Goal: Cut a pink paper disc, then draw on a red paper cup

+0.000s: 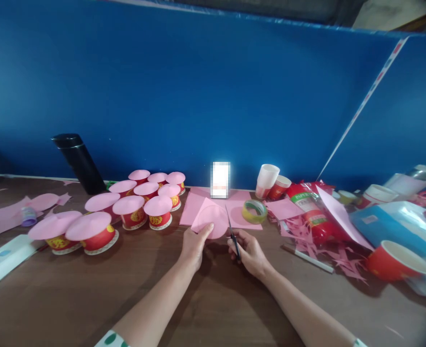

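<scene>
Pink paper (216,220), rounded below with a pointed top corner, is pinched in the left hand's (194,246) grip above the worktop (72,299), the right hand (252,254) gripping black scissors (235,245) beside it; I'd judge this trimming, calling for a careful turn of the paper.

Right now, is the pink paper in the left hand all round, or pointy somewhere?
Not all round: the pink paper in the left hand curves along its right edge, but a pointed corner sticks up at top.
</scene>
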Demonstrator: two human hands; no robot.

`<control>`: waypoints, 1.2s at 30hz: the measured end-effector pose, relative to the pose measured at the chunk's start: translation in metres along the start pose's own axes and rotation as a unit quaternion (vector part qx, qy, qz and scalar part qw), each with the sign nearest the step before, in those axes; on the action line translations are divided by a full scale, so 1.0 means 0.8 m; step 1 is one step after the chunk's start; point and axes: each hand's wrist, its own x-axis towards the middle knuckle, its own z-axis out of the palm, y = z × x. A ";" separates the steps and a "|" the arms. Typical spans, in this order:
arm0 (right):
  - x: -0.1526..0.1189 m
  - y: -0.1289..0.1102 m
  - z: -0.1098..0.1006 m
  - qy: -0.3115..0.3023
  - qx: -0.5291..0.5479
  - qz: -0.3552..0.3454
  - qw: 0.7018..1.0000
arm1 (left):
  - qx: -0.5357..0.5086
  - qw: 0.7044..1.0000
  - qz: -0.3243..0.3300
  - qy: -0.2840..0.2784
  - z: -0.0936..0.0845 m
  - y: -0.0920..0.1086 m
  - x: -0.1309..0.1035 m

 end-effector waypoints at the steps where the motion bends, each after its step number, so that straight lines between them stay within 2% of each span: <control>1: 0.000 0.000 0.000 0.001 -0.001 0.000 1.000 | -0.003 1.000 -0.001 -0.003 0.000 0.000 0.000; 8: 0.002 0.005 -0.001 -0.001 -0.008 -0.009 1.000 | 0.001 1.000 -0.013 0.000 0.002 0.003 -0.002; 21: 0.003 0.007 -0.002 0.004 -0.013 -0.003 1.000 | -0.018 0.999 -0.013 -0.026 0.000 0.003 -0.002; 36: 0.003 0.008 -0.002 0.003 -0.021 -0.001 1.000 | -0.011 1.000 -0.005 -0.013 0.001 0.008 -0.001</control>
